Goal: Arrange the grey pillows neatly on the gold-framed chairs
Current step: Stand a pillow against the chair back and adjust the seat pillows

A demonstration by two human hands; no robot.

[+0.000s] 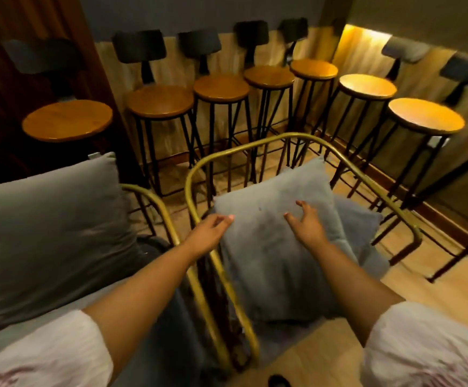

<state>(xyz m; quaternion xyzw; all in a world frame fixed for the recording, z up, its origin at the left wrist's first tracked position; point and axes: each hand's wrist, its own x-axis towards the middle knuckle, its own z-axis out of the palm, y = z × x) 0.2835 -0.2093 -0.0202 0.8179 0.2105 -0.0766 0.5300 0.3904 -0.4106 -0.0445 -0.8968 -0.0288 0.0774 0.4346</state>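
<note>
With fingers spread, our left hand [212, 229] touches the grey pillow's [272, 247] left edge and our right hand [306, 223] rests on its face, inside the gold-framed chair [191, 188].

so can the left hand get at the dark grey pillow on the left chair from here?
Probably yes. The left hand is open at the light grey pillow's edge; only the low gold armrest separates it from the dark grey pillow, whose face lies uncovered.

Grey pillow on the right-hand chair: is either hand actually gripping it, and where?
No grip shows. Both hands are open: left hand at the grey pillow's left edge, right hand spread over its front face.
</note>
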